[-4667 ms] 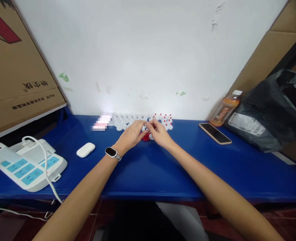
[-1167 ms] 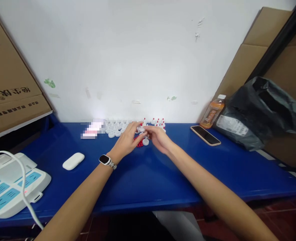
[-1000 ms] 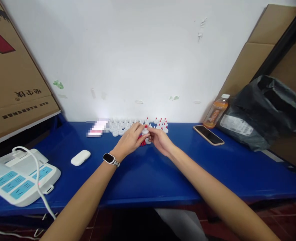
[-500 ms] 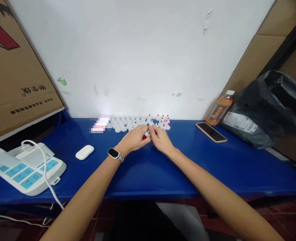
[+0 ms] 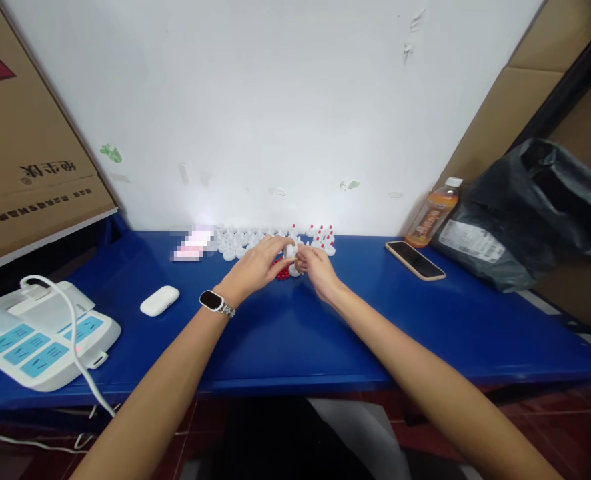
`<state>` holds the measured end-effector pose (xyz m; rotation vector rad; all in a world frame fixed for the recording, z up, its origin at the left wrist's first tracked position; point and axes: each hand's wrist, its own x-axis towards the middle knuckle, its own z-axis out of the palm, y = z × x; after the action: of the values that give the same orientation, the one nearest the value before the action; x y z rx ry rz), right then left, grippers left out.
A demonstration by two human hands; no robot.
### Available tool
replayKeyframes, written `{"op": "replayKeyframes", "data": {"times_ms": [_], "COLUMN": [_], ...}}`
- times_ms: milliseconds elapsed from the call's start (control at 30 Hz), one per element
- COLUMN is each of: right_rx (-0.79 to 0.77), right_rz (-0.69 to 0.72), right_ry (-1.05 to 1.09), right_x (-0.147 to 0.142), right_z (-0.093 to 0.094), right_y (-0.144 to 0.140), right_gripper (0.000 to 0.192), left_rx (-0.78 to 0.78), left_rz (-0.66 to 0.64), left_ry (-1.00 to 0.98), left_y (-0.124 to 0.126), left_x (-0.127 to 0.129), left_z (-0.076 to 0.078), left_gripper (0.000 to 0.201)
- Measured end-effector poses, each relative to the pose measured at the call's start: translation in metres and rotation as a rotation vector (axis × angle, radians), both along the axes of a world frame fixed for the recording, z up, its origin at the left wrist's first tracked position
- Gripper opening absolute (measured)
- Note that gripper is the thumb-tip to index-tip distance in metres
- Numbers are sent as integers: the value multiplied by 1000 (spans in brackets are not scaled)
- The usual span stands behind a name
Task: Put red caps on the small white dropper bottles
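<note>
Between the thumb and fingers of my left hand (image 5: 256, 265) is a white nozzle cap (image 5: 290, 251), turned on its side. My right hand (image 5: 317, 268) is pinched closed at the nozzle end of that cap; what its fingertips grip is hidden. Under the hands lies a cluster of small red tips (image 5: 282, 271), partly covered by my left hand. Another white piece (image 5: 294, 271) shows just below the held cap. Behind, several white nozzle caps (image 5: 229, 254) stand in rows, and to the right some caps with red tips (image 5: 329, 248) stand upright.
On the blue table (image 5: 295, 347) a white earbud case (image 5: 160, 301) and a power strip (image 5: 45, 347) with a cable lie left. A phone (image 5: 415, 260), a drink bottle (image 5: 431, 217) and a black plastic bag (image 5: 520, 220) are right. A white wall (image 5: 275, 100) rises behind.
My hands have moved slightly apart, and the white cap now shows between them. More of the red tips has come into sight. The whole view has shifted a little.
</note>
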<state>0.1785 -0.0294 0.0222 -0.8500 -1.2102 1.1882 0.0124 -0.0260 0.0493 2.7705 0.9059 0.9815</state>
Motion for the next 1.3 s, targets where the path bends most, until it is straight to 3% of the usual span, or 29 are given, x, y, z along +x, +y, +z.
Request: {"op": "replayKeyframes", "data": {"times_ms": [133, 267, 400, 500, 633, 833, 933, 1000, 1133, 1300], "right_rx": [-77, 172, 465, 560, 520, 313, 248, 249, 281, 329], "right_rz": [-112, -279, -187, -79, -38, 71, 82, 38, -81, -99], "right_ry": [-15, -467, -1053, -1292, -1244, -684, -547, -626, -1027, -1277], "right_x": [11, 26, 21, 12, 8, -3, -7, -4, 10, 17], "right_z": [2, 8, 17, 21, 24, 23, 25, 29, 39, 42], "right_y": [4, 10, 18, 27, 34, 42, 53, 62, 82, 102], "right_gripper": [44, 43, 37, 29, 25, 21, 18, 14, 6, 10], "left_rx": [12, -62, -204, -288, -343, -314, -306, -289, -256, -337], "left_rz": [111, 219, 188, 193, 231, 277, 301, 315, 347, 348], "left_ry": [-86, -160, -147, -143, -152, -239, -266, -252, -168, -136], "left_y": [3, 11, 24, 31, 34, 28, 27, 28, 36, 40], "left_x": [-16, -35, -38, -38, -40, -32, -32, -35, -45, -47], "left_z": [6, 5, -10, -22, -27, -24, -23, -24, -29, -33], "left_gripper": [37, 39, 40, 41, 41, 45, 49, 50, 33, 25]}}
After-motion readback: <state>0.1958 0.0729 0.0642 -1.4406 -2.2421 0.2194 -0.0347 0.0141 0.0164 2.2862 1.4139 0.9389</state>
